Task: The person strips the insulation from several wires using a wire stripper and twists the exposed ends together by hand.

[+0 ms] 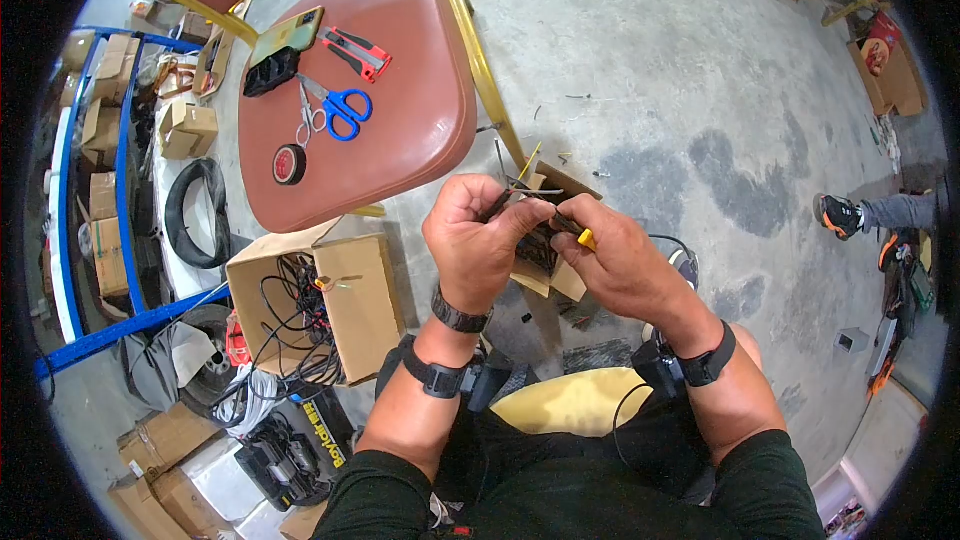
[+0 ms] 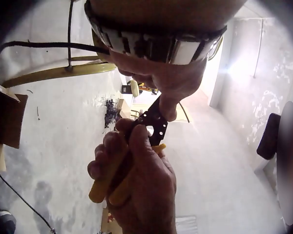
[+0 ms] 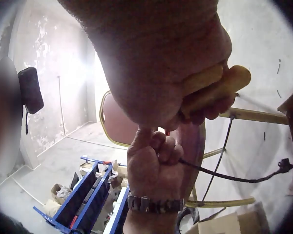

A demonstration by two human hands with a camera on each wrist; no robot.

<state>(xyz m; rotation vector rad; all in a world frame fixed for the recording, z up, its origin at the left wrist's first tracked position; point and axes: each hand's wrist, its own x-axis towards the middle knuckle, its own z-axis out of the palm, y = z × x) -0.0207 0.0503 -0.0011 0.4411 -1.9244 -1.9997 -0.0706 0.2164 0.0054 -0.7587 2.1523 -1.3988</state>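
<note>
My right hand (image 1: 628, 258) grips a wire stripper by its yellow handles (image 2: 103, 183). The tool's dark, flat head, pierced with holes (image 2: 158, 127), reaches up to the left thumb in the left wrist view. Close beside it, the left hand (image 1: 468, 245) pinches a thin dark cable (image 3: 224, 175), whose length hangs away from the fist in the right wrist view. Both hands meet above a small open carton (image 1: 565, 283) on the floor. The cable's end between the fingertips is hidden.
A brown chair (image 1: 400, 130) holds blue-handled scissors (image 1: 347, 116), smaller scissors, a red-and-black utility knife (image 1: 355, 53), a tape roll (image 1: 290, 165) and a phone. Left of me stand a carton of black cables (image 1: 365, 305) and a blue shelf (image 1: 122, 160). Another person's foot (image 1: 838, 217) is at right.
</note>
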